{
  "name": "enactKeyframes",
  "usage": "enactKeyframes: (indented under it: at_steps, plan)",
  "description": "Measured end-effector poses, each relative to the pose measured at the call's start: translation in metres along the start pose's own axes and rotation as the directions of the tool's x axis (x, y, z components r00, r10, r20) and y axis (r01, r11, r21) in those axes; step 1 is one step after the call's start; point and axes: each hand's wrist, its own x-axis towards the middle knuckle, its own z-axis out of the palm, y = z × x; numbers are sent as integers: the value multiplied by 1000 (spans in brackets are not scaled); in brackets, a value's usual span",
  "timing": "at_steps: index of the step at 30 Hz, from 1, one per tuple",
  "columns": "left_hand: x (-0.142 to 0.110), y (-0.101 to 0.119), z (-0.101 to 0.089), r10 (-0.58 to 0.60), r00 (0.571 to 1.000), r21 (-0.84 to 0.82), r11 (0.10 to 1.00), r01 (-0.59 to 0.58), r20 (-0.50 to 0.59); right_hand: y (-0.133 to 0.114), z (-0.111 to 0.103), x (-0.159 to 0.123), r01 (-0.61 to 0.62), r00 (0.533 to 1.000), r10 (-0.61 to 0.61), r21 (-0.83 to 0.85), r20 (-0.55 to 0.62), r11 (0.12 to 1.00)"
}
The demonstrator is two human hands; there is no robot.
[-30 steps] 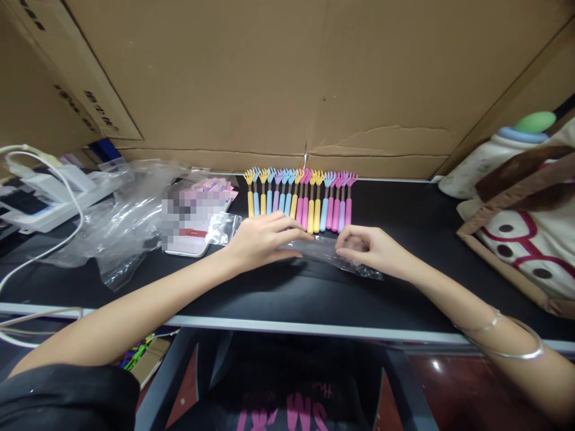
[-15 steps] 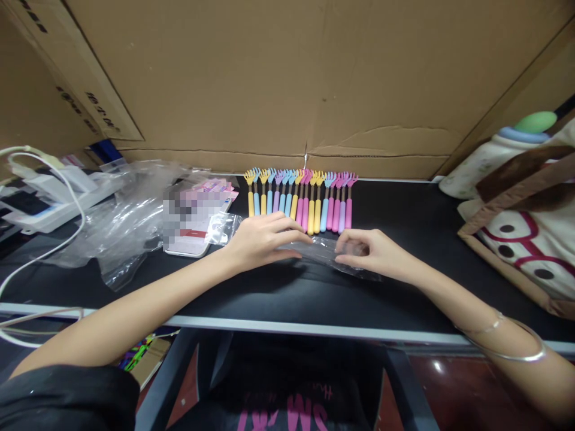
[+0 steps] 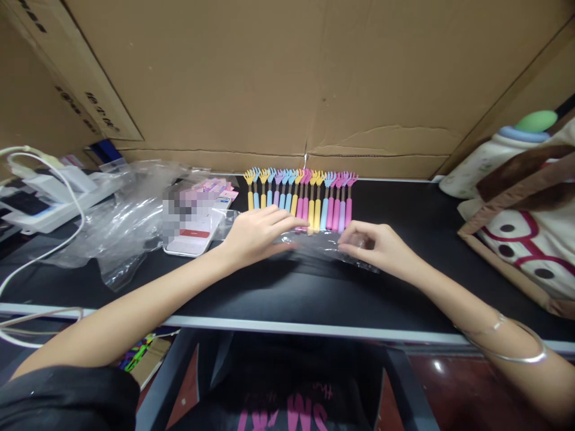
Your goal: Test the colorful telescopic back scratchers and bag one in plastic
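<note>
A clear plastic bag [image 3: 317, 242] lies flattened between my hands, just in front of a row of small back scratchers [image 3: 330, 203]. These have hand-shaped heads and yellow, blue, purple and pink handles. My left hand [image 3: 256, 233] rests over the bag's left part, its fingers stretched toward the handle ends and its thumb held apart. At the bag's right end, my right hand [image 3: 375, 244] has thumb and fingers closed in a pinch on the plastic. Part of the bag is hidden under my left hand, as are some lower handles.
To the left are a phone [image 3: 193, 239], a heap of clear plastic bags [image 3: 126, 209] and a white power strip [image 3: 67, 203] with cables. A bottle [image 3: 489, 158] and a fabric bag [image 3: 530, 233] stand at the right. Cardboard [image 3: 287, 78] walls the back.
Both hands have shifted slightly away from me, and the plastic bag has moved with them, closer to the handle ends. The back scratchers stay where they were.
</note>
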Motion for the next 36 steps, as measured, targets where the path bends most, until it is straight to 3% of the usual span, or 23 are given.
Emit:
enactKeyframes:
  at_steps: [6, 11, 15, 18, 23, 29, 36]
  plan:
    - [3, -2, -6, -40, 997, 89, 995, 45, -63, -6, -4, -4, 83, 964, -94, -54, -247, 995]
    - [2, -5, -6, -67, 994, 114, 991, 76, -82, -10, -9, -10, 154, 845, -242, -217, -477, 964]
    - [1, -10, -5, -55, 996, 100, 993, 62, -74, -11, -13, -10, 253, 747, -454, -423, -486, 870]
    - [2, -10, -5, -13, 999, 68, 998, 16, -37, -10, -16, -7, 332, 753, -547, -506, -366, 796]
    - [2, -5, 2, -12, 998, -104, 994, 18, 57, -7, -15, -5, 402, 781, -582, -532, -225, 745]
    - [-2, 3, 13, -107, 965, -302, 936, 179, 240, -9, -13, -6, 415, 777, -588, -518, -226, 748]
    - [-2, 3, 11, -176, 967, -286, 932, 224, 185, 1, -27, 1, 262, 789, -486, -510, -375, 819]
